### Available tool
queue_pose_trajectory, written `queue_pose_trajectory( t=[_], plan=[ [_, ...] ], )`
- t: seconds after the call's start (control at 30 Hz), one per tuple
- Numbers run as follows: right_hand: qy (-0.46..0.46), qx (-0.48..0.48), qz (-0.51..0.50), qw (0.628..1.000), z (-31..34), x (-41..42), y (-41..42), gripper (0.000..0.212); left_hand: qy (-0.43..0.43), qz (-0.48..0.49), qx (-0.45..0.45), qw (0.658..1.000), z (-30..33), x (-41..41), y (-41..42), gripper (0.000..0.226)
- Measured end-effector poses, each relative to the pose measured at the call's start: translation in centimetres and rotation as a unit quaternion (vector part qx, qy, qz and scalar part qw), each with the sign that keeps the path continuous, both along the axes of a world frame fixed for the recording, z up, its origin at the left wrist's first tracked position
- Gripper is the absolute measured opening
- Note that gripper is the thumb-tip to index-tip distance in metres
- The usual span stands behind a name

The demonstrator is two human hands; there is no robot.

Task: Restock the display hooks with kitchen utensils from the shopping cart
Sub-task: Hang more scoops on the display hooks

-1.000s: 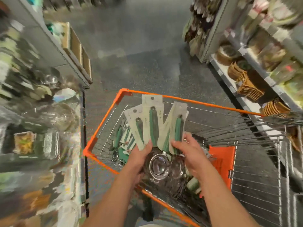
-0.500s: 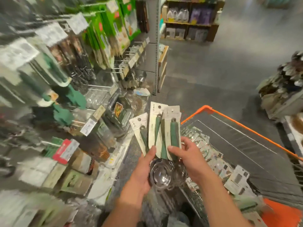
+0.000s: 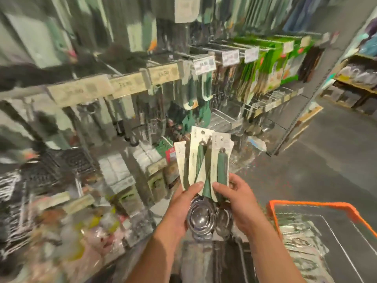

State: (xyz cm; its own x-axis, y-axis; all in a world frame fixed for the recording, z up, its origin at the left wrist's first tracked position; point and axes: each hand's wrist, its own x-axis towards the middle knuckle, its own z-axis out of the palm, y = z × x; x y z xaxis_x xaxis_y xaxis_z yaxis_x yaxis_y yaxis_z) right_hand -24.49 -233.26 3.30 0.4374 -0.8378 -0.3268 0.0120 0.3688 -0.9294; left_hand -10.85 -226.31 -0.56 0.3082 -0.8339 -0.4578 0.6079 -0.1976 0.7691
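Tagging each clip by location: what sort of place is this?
Most likely a housewares aisle in a shop: price tags on display hooks of hanging goods, an orange shopping cart, and carded green-handled utensils held in both hands.

1. Honestly not much is legible here, motion blur smears almost everything.
2. The beige price strips [image 3: 130,83] along the hook rail carry dark print; one looks like a price, maybe "$5.80"-ish, but I wouldn't swear to the digits.
3. The white price tags [image 3: 204,65] further right show a dark price line and a square code block, unreadable.
4. The backing cards [image 3: 221,142] of the green-handled utensils have small print near the hang holes, too tiny to read.
5. The green packages [image 3: 263,66] show no legible brand.
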Motion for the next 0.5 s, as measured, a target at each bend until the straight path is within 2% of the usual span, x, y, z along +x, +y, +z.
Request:
queue_pose_trajectory(
  t=[0.03,0.17,0.2,0.27,0.3,0.4,0.5],
  plan=[
    [-0.001,-0.006,0.025,1.0,0.3,0.5,0.5,0.03,-0.001,0.024,0.002,1.0,0.9,0.0,1.3,0.022],
    [0.002,-0.046,0.124,0.991,0.8,2.7,2.9,0.029,-0.011,0.114,0.0,0.993,1.6,0.6,6.8,0.035],
    [0.008,-0.056,0.153,0.987,0.5,3.4,3.9,0.031,-0.008,0.154,-0.002,0.988,1.6,0.8,8.6,0.045],
    [0.024,-0.077,0.2,0.977,-0.1,4.6,6.0,0.032,-0.014,0.209,0.002,0.978,1.3,0.9,11.5,0.082],
    [0.028,-0.083,0.227,0.97,-0.4,5.3,7.4,0.032,-0.023,0.232,-0.006,0.973,1.3,0.7,13.4,0.087],
    [0.037,-0.093,0.289,0.952,-0.7,7.1,11.6,0.033,-0.084,0.267,-0.007,0.96,1.5,0.5,18.4,0.056],
    [0.032,-0.092,0.351,0.931,-0.2,9.1,15.7,0.035,-0.086,0.323,-0.002,0.942,0.9,0.6,23.2,0.064]
  ],
)
